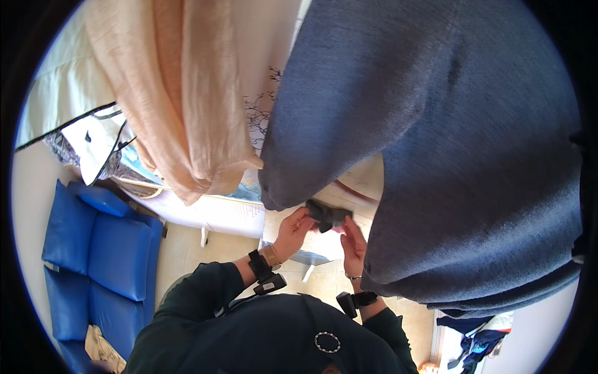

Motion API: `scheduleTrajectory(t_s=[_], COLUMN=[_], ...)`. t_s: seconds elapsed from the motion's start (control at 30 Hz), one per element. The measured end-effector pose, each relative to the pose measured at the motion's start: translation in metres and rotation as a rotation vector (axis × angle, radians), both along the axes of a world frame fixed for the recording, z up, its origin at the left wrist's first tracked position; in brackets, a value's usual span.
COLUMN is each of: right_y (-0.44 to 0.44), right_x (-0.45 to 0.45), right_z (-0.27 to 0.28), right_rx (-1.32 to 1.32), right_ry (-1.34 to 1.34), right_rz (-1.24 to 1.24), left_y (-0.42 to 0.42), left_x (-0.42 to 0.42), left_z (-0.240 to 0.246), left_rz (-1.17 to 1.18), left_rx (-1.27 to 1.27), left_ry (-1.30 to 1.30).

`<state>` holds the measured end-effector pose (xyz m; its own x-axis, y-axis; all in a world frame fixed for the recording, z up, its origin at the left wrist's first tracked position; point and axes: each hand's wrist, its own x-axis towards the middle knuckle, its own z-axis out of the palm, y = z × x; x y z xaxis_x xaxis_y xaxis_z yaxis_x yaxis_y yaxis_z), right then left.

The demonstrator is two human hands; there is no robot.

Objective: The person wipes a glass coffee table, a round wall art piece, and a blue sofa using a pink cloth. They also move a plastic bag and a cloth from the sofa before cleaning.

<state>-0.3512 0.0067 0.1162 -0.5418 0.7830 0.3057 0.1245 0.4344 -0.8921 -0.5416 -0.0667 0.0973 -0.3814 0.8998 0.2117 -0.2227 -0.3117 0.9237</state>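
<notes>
A small dark piece of fabric, bunched in its middle, is stretched between my two hands. My left hand pinches its left end between thumb and fingers. At the right end, my right hand grips it by the edge. Just above and to the right hangs a large dark grey-blue garment, whose lower edge comes close to both hands and covers part of the floor beyond. A beige garment hangs to the upper left, apart from my hands.
To the left stands a blue sofa with a patterned cloth on it. A pale hanging cloth with a dark edge is at upper left. Dark clothes lie at lower right. Pale tiles cover the floor.
</notes>
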Motion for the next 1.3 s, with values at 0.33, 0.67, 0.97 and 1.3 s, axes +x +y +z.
scheduleTrajectory(t_s=[0.33,0.67,0.97,1.3], right_y=[0.005,0.029,0.036,-0.03], right_x=[0.009,0.038,0.027,0.2], right_z=[-0.034,-0.216,-0.239,-0.14], right_rx=[0.273,-0.199,-0.216,-0.21], right_ry=[-0.202,-0.005,-0.389,-0.058], right_rz=[-0.108,-0.209,-0.192,-0.464], left_y=[0.017,0.024,0.034,0.058], left_x=[0.011,-0.011,-0.003,0.149], left_z=[-0.015,-0.111,-0.12,-0.118], left_rz=[0.06,-0.191,-0.254,-0.508], left_rx=[0.015,-0.194,-0.327,-0.363], left_ry=[0.299,0.426,0.549,0.438])
